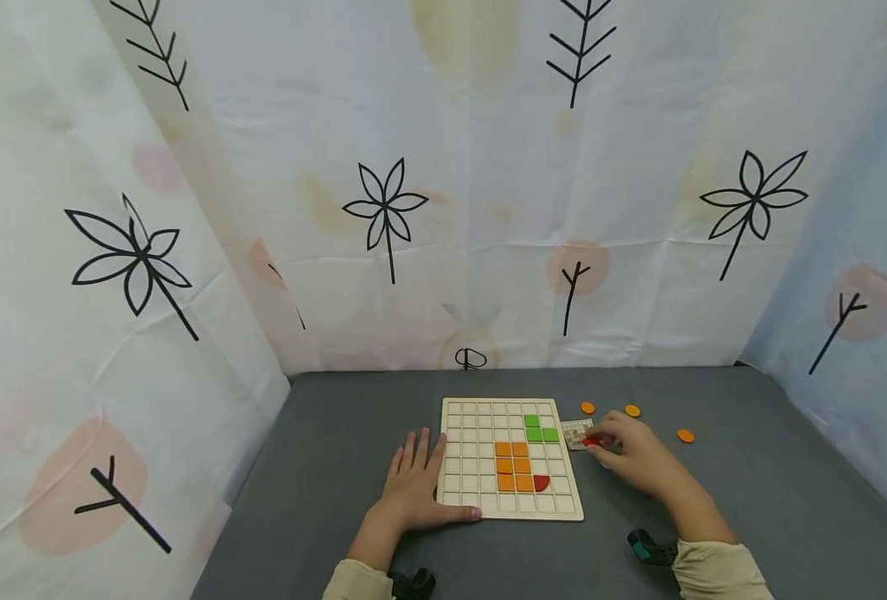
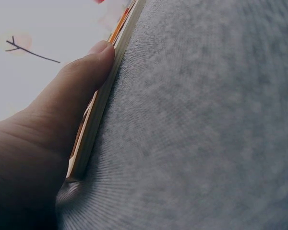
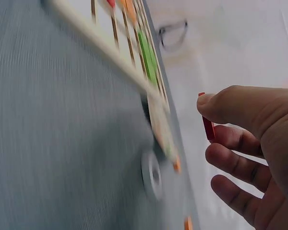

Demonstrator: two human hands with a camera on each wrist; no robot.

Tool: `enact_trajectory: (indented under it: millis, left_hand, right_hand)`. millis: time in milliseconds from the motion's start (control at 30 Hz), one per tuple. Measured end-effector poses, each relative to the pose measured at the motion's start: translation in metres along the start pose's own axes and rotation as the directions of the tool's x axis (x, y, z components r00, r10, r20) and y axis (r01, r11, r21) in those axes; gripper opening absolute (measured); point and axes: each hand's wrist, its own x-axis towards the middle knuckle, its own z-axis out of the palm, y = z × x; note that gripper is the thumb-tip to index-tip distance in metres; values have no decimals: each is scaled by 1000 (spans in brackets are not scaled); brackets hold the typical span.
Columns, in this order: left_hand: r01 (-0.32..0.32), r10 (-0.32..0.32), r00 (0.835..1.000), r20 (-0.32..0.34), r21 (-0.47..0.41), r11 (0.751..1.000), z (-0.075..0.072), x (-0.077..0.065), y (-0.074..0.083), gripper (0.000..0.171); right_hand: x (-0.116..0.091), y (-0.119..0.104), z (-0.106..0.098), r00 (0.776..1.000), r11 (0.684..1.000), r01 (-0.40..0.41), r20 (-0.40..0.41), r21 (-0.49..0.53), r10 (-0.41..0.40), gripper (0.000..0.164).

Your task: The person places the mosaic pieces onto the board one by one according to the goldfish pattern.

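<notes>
A wooden grid board [image 1: 469, 485] lies on the grey table. My left hand [image 1: 412, 493] rests at its left side with fingers spread; the thumb [image 2: 96, 64] lies over the front edge. Set in the grid are green pieces [image 1: 534, 434], a block of orange square tiles [image 1: 505, 465] and one red rounded piece [image 1: 541, 482]. Beyond the board's right edge, my right hand [image 1: 634, 454] pinches another small red piece [image 3: 209, 127] between thumb and index finger, above the table in the right wrist view. Close to it is a small patterned card [image 1: 574, 429], partly covered by that hand.
Three orange round pieces lie toward the back right: one near the card [image 1: 588, 407], one behind the hand [image 1: 633, 411], one farther right [image 1: 685, 436]. A pale ring-shaped thing [image 3: 151, 175] is by the card. Printed curtains [image 1: 473, 292] bound the table.
</notes>
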Motion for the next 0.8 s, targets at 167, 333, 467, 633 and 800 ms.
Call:
enact_trajectory:
  millis: [167, 333, 467, 633, 800]
  left_hand:
    - [4, -4, 1000, 8, 6, 1000, 2, 2, -2, 138]
    - [11, -11, 1000, 12, 2, 1000, 2, 2, -2, 139]
    - [12, -12, 1000, 4, 1, 1000, 1, 2, -2, 139]
    - [9, -9, 1000, 0, 10, 1000, 2, 3, -3, 140]
    - [2, -2, 1000, 8, 23, 1000, 4, 3, -4, 140]
  right_hand:
    - [17, -27, 21, 994, 994, 93, 60, 56, -97, 12]
    - [29, -51, 36, 979, 980, 168, 99, 110, -179, 10]
    - [35, -70, 51, 972, 976, 172, 140, 136, -191, 9]
    - [37, -88, 71, 952, 963, 203, 193, 175, -236, 7]
    - [39, -100, 82, 938, 960, 234, 225, 153, -264, 7]
